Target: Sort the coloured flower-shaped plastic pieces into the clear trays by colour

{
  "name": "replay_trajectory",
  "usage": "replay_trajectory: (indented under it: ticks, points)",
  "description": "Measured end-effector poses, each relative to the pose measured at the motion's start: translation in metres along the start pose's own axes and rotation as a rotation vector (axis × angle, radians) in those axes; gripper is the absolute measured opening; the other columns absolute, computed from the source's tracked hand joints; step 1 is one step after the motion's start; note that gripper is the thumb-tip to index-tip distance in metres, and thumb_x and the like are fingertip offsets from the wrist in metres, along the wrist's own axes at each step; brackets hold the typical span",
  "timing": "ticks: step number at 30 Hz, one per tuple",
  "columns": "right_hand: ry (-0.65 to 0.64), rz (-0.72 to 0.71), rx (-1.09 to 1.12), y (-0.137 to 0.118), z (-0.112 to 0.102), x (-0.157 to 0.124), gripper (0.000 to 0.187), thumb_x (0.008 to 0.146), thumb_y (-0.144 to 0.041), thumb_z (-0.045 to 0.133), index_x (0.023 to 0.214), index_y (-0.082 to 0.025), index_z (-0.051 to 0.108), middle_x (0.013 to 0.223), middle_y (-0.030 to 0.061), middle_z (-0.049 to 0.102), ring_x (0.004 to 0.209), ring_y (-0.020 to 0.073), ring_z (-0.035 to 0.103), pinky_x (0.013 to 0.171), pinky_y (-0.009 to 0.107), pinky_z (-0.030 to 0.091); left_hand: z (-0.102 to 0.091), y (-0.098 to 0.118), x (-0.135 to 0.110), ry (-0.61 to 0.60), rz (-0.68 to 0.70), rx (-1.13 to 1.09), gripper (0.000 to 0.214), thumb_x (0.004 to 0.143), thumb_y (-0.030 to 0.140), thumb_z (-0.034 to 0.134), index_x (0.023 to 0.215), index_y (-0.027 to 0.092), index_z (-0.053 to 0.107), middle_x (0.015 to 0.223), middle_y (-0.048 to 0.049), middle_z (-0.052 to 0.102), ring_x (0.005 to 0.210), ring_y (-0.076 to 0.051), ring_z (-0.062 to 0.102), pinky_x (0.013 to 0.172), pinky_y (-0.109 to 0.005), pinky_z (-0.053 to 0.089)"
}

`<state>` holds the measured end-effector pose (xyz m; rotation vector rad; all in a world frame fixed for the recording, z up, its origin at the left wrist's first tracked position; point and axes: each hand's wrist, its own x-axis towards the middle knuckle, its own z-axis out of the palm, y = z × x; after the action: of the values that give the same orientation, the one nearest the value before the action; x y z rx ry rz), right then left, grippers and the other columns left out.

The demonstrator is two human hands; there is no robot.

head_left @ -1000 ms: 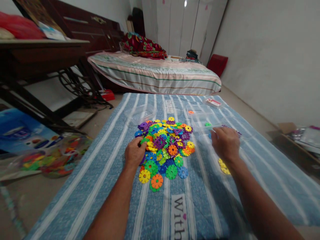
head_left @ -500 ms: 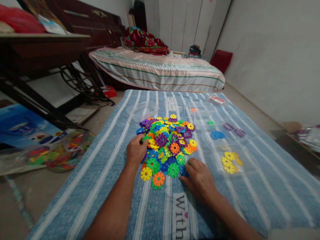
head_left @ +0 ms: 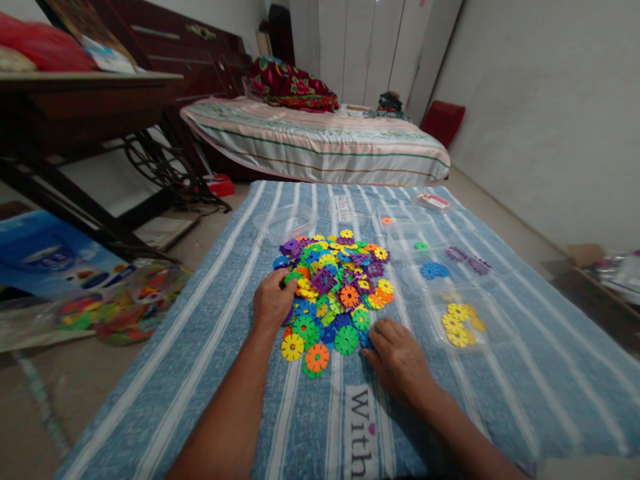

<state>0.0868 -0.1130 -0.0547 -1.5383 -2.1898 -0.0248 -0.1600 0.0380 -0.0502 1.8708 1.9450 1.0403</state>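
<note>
Right hand point(head_left: 400, 363) moved nearer "With" point(head_left: 359, 430).

A loose heap of slotted plastic discs point(head_left: 349, 297), in yellow, green, orange and blue, fills the frame's centre; one blue disc point(head_left: 365, 339), partly hidden, lies at its lower right edge.

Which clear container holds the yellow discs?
The container nearest the right hand; it alone shows yellow discs, with blue discs and purple pieces lying beyond it.
</note>
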Motion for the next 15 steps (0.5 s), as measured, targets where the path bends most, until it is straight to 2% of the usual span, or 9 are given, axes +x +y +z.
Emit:
replay_trajectory:
  ticks: [15]
  points:
    - [-0.015,0.004,-0.005,-0.0020,-0.0022,0.0015,0.010,0.079,-0.016,0.066,0.088,-0.018,0.063,0.096,0.0078,0.064,0.096,0.0247,0.057,0.085,0.038,0.050,-0.0002,0.0009,0.0000,-0.010,-0.001,0.001,0.024,0.077,0.030,0.054,0.096,0.022,0.068,0.115,-0.0052,0.072,0.109,-0.021,0.064,0.100,-0.031,0.046]
